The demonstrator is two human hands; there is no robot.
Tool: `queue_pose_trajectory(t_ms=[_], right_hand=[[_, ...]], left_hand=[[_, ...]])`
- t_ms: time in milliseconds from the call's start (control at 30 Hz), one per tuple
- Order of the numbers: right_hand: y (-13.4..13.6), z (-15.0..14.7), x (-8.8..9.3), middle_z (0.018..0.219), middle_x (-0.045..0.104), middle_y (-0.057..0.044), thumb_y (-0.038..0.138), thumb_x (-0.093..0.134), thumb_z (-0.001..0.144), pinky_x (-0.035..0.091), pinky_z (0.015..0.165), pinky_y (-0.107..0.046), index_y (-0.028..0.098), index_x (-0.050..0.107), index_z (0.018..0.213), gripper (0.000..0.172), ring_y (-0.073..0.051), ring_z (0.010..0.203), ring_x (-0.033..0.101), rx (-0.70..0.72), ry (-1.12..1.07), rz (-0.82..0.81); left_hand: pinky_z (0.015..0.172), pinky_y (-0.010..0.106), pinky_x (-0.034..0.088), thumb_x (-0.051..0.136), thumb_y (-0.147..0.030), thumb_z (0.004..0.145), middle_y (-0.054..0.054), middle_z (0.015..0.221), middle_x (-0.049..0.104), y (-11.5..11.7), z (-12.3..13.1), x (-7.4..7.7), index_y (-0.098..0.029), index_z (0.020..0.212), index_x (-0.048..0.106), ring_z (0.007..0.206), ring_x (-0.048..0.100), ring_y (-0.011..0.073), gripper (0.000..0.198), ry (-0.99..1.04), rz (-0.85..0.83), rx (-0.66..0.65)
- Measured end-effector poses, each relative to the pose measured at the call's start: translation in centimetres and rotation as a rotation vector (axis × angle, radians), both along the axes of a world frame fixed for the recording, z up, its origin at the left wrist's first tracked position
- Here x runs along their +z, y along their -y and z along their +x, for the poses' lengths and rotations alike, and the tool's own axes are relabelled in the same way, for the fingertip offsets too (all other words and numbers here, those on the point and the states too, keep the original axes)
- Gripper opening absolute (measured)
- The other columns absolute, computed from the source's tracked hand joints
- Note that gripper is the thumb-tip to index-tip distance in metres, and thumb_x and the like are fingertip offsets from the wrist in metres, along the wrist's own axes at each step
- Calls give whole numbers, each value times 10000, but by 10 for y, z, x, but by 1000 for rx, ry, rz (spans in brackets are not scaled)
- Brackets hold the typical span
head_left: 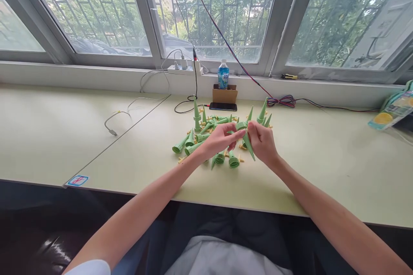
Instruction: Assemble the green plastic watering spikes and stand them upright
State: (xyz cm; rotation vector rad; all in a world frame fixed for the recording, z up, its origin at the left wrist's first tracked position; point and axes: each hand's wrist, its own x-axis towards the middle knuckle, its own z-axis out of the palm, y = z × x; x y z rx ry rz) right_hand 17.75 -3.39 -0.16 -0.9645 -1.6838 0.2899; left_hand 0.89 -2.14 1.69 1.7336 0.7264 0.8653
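- Grip, left hand (222, 137): we find thumb and fingers pinching a green spike (248, 145) near its wide end.
- Grip, right hand (263, 142): fingers curled inward, thumb bent over them, right beside the same spike. We cannot tell what it pinches, as the fingers hide it.
- Held spike: between the two hands, raised over the bench (322, 154), wide end up, point slanting down and to the right.
- Stock on the bench: we note a cluster of further green spikes around and beyond the hands. One tall spike (197, 116) stands upright at the back left; others lie on their sides, among them a spike with its round open end facing us (234, 161). Small yellow pieces (241, 147) show among them.
- Behind the cluster: a dark phone (223, 106) lies flat before a brown cardboard box (225, 95). A blue bottle (223, 75) rises above the box; we cannot tell whether it stands inside or behind.
- Sill: a white power strip (180, 70) with plugs, and, further right, a yellow-and-black tool (289, 76).
- Bench, right: we record a coiled cable (281, 101) near the sill.
- Bench, left: a cable connector (112, 132) and, at the front edge, a blue-bordered label (78, 180).
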Motion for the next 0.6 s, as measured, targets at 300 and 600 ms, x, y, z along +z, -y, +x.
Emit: queue_pose_trajectory(t_ms=[300, 600], right_hand=[[-1, 0, -3, 507, 366, 36, 558, 385, 974, 256, 442, -254, 217, 353, 598, 508, -98, 449, 337, 47, -62, -77], [-2, -2, -5, 454, 388, 38, 602, 439, 938, 271, 383, -248, 216, 375, 573, 536, -89, 387, 363, 141, -228, -224]], left_hand=[[423, 195, 324, 695, -521, 791, -58, 565, 462, 4, 0, 0, -197, 915, 506, 475, 442, 82, 395, 15, 90, 15], [495, 195, 417, 685, -464, 814, 22, 915, 570, 3, 4, -2, -174, 956, 540, 589, 514, 63, 354, 28, 279, 78]])
